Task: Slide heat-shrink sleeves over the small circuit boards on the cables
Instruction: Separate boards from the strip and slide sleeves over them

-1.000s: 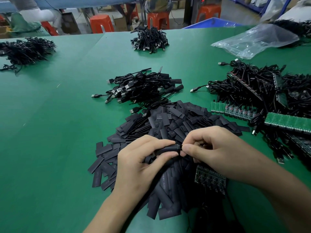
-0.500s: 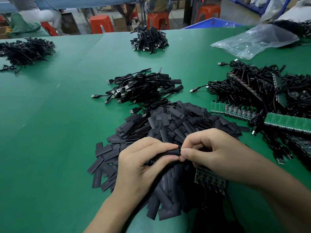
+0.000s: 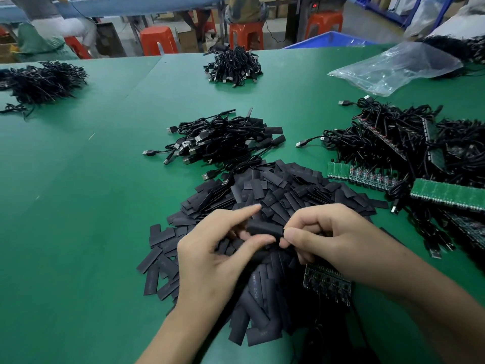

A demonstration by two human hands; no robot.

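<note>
A black heat-shrink sleeve (image 3: pixel 265 229) is held level between my two hands, above a big heap of flat black sleeves (image 3: pixel 275 190). My left hand (image 3: pixel 212 256) pinches its left end between thumb and fingers, with the index finger lifted and stretched out over it. My right hand (image 3: pixel 328 240) pinches the sleeve's right end with curled fingers. The circuit board inside the sleeve is hidden. A strip of small dark boards (image 3: pixel 326 282) lies under my right wrist.
A pile of sleeved USB cables (image 3: pixel 220 140) lies behind the heap. Tangled cables with green board strips (image 3: pixel 420 164) fill the right side. Further cable bundles sit at the far centre (image 3: pixel 232 65) and far left (image 3: pixel 42 81). A clear plastic bag (image 3: pixel 393 68) lies at the back right.
My left index finger has lifted off the sleeve and now points out straight. More of the sleeve shows between my hands. My right hand has stayed put.
</note>
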